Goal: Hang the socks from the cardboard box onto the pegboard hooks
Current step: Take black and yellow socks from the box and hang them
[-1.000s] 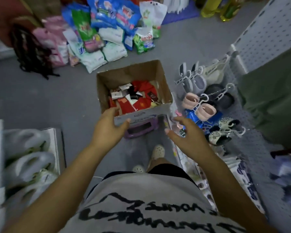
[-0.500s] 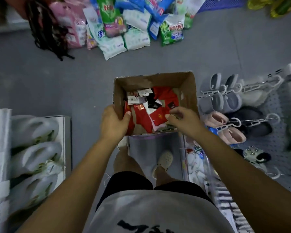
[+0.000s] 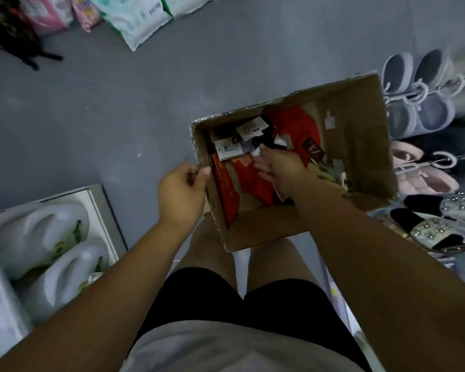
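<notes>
Cardboard sat pinched in the left grip [image 3: 181,191]: its thumb lay over the rim on the inside and its fingers curled on the outside, clamping the left wall of the box [image 3: 360,135] near the corner closest to the person. The right grip [image 3: 282,167] was down inside the box, back of the hand up, with its fingers [image 3: 262,167] bent into the pile. Blur and the hand itself hid whether they had closed on anything, so I cannot tell if it held a pair.

Under and around that grip lay the socks [image 3: 295,124], mostly red with a few dark ones, all loose on the bottom of the box. White paper tags [image 3: 227,149] were scattered over them towards the far left corner. The box was open at the top and turned at an angle, just in front of the person's bare knees. Whether it rested on anything could not be seen.

Beyond it stretched the grey floor [image 3: 118,116]. To the right hung grey slippers [image 3: 419,103] on white hangers, pink slippers [image 3: 424,178] below them, and studded black-and-white sandals [image 3: 440,226] nearer the person. At the far top edge lay soft bags [image 3: 137,20], white, green and pink. To the left stood a white carton [image 3: 102,210] holding pale shoes. Closest in were black shorts [image 3: 239,304] and a white shirt [image 3: 226,350].
</notes>
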Demonstrator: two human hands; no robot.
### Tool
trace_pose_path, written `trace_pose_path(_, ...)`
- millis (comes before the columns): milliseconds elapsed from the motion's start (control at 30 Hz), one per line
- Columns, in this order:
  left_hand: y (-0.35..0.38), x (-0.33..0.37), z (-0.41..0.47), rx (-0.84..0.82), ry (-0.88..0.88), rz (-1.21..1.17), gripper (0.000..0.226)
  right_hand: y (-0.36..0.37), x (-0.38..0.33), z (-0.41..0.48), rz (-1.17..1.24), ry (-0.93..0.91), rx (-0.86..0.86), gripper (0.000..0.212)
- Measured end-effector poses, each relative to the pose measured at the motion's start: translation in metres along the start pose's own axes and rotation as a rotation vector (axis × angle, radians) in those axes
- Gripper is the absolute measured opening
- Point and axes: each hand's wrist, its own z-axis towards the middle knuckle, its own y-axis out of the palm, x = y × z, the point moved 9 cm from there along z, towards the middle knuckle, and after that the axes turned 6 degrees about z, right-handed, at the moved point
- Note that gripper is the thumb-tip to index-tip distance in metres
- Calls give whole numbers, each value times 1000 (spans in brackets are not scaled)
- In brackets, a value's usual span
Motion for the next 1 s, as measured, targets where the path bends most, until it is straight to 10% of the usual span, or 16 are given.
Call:
trace_pose_path(467,2,-9,-4,27,-82,-216,13,26,-2,70,255,38,-6,15)
trace_pose_path(700,-16,24,-41,360,-59,-147,18,-9,13,-20,258,17,-78,18)
trace_pose_path(1000,93,42,-64,-386,-431,-517,22,-41,31,-90,123,17,-219,39)
